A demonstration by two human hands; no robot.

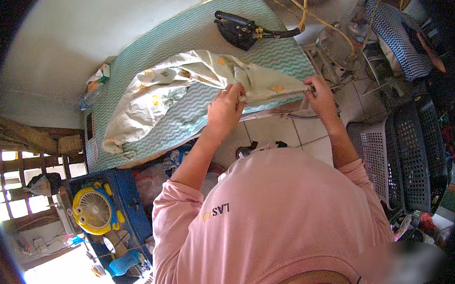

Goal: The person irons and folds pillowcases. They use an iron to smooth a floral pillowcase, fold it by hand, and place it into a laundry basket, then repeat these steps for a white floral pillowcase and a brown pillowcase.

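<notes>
A cream cloth with an orange-and-grey print lies bunched in a long curve over a padded board with a teal zigzag cover. My left hand pinches the cloth's near edge around its middle. At the cloth's right corner, my right hand grips the edge between thumb and fingers. The edge runs fairly straight between both hands. Beyond the cloth, a black clothes iron rests on the cover, its handle to the left and its cable leading off right.
A plastic bottle, a small box and a phone lie at the board's left end. Left below stands a yellow fan on a blue cabinet. Plastic baskets stand right; a metal-framed fan is behind.
</notes>
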